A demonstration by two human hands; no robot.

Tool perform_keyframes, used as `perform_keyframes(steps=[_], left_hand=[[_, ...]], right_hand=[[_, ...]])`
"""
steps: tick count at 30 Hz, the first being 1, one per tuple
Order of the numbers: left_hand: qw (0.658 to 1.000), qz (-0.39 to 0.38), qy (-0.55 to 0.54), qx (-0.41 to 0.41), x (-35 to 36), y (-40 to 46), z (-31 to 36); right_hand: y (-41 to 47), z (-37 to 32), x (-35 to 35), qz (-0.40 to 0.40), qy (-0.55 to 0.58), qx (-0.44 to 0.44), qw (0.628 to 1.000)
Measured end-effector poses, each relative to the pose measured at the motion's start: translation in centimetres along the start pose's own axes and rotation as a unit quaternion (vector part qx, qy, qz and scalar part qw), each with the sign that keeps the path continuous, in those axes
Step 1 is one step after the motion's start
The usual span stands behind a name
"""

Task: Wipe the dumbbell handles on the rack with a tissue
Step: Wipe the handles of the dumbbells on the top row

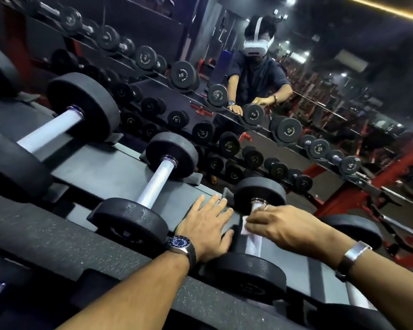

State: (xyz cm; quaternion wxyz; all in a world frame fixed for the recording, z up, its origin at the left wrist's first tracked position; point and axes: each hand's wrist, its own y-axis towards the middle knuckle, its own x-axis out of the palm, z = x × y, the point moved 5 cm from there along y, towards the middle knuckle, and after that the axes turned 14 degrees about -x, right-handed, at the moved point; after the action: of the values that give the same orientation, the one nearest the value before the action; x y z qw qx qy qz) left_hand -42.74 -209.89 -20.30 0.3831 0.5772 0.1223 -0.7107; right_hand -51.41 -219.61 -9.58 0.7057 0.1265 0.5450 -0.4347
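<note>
Right hand (281, 225) grip pinching crumpled white tissue (244, 231) onto knurled silver dumbbell handle (254, 241) for scrubbing pressure; left hand (208, 232), nine o'clock, fingers wide, flat on grey metal rack (119, 170), probably bracing.

left hand (206, 226): flat, fingers straight, spread | right hand (280, 226): palm down, fingers curled, pinching tissue (244, 231)

The gym around me is dim and bluish. Small ceiling lights (291, 0) flare at twelve o'clock, a glowing strip (389, 9) at one. Chrome handles (156, 182) catch glare. Edges bend and smear, especially around seven o'clock.
</note>
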Motion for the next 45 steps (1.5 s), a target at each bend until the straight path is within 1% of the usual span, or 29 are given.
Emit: perform_keyframes(steps=[2, 3, 4, 6, 7, 8, 10, 11, 12, 15, 18, 22, 24, 26, 27, 28, 30, 32, 34, 35, 36, 38, 40, 42, 44, 45], left_hand=[[1.0, 0.007, 0.001, 0.002, -0.1, 0.0, 0.0], [1.0, 0.008, 0.002, 0.002, -0.1, -0.1, 0.0], [1.0, 0.007, 0.003, 0.003, -0.1, -0.1, 0.0], [1.0, -0.001, -0.003, 0.004, -0.1, -0.1, 0.1], [1.0, -0.002, -0.006, 0.004, -0.2, -0.1, 0.1], [1.0, 0.001, -0.009, 0.003, -0.1, -0.1, 0.0], [1.0, 0.011, -0.011, 0.004, -0.1, -0.1, -0.1], [1.0, 0.016, -0.012, 0.004, -0.1, -0.1, -0.1], [1.0, 0.017, -0.01, 0.005, -0.1, -0.1, -0.1], [1.0, 0.01, -0.008, 0.008, 0.0, -0.1, 0.0], [1.0, 0.016, -0.01, 0.007, 0.1, -0.1, -0.1], [1.0, 0.02, -0.005, 0.009, 0.1, 0.0, -0.1], [1.0, 0.019, -0.004, 0.008, 0.2, 0.0, -0.1], [1.0, 0.026, -0.003, 0.006, 0.2, -0.1, 0.0], [1.0, 0.028, -0.003, 0.006, 0.1, -0.1, 0.0], [1.0, 0.028, -0.004, 0.005, 0.2, 0.0, 0.0], [1.0, 0.022, -0.004, 0.001, 0.3, 0.0, -0.1], [1.0, 0.015, 0.0, 0.003, 0.4, 0.0, -0.1], [1.0, 0.007, -0.002, 0.004, 0.4, 0.1, -0.1], [1.0, 0.0, -0.002, 0.004, 0.5, 0.1, -0.2], [1.0, -0.007, 0.001, 0.006, 0.5, 0.1, -0.2], [1.0, -0.01, 0.011, 0.011, 0.5, 0.2, -0.2], [1.0, -0.009, 0.012, 0.01, 0.5, 0.2, -0.2], [1.0, -0.005, 0.009, 0.01, 0.4, 0.2, -0.1], [1.0, -0.007, 0.011, 0.009, 0.3, 0.1, -0.1], [1.0, -0.006, 0.013, 0.006, 0.3, 0.1, -0.1]], right_hand=[[-0.1, 1.1, -0.3, 0.019, -0.006, 0.053, 0.998], [0.2, 1.0, -0.1, 0.015, -0.001, 0.063, 0.998], [0.7, 0.5, 0.2, 0.004, 0.011, 0.051, 0.999], [1.2, -0.9, 0.4, -0.025, 0.026, -0.007, 0.999], [0.9, -1.3, 0.4, -0.026, 0.024, -0.026, 0.999], [0.7, -1.2, 0.3, -0.019, 0.024, -0.024, 0.999], [0.5, -0.3, 0.1, -0.01, 0.026, 0.021, 0.999], [0.6, -0.3, 0.2, -0.019, 0.032, 0.034, 0.999], [1.0, -0.7, 0.5, -0.038, 0.044, 0.028, 0.998], [1.3, -2.5, 0.8, -0.086, 0.066, -0.035, 0.993], [0.5, -1.9, 0.4, -0.066, 0.087, -0.032, 0.994], [1.0, -2.6, 0.6, -0.097, 0.095, -0.076, 0.988], [0.8, -1.5, 0.3, -0.075, 0.079, -0.055, 0.993], [0.4, 0.6, 0.0, -0.033, 0.029, 0.005, 0.999], [0.3, 1.5, 0.0, -0.025, 0.0, 0.038, 0.999], [0.5, 2.1, 0.1, -0.029, -0.02, 0.068, 0.997], [1.3, 2.1, 0.0, -0.029, -0.04, 0.082, 0.995], [2.2, 1.4, 0.2, -0.054, -0.062, 0.057, 0.995], [2.7, 0.2, 0.1, -0.082, -0.057, 0.01, 0.995], [2.9, -0.6, 0.2, -0.099, -0.039, -0.012, 0.994], [3.0, -1.5, -0.3, -0.131, -0.014, -0.02, 0.991], [3.1, -2.6, -0.7, -0.169, 0.022, -0.026, 0.985], [3.2, -2.4, -1.0, -0.166, 0.097, 0.003, 0.981], [2.6, -2.0, -1.6, -0.125, 0.193, 0.06, 0.971], [1.3, -1.0, -2.5, -0.011, 0.27, 0.164, 0.949], [0.4, -0.7, -2.7, 0.053, 0.291, 0.227, 0.928]])
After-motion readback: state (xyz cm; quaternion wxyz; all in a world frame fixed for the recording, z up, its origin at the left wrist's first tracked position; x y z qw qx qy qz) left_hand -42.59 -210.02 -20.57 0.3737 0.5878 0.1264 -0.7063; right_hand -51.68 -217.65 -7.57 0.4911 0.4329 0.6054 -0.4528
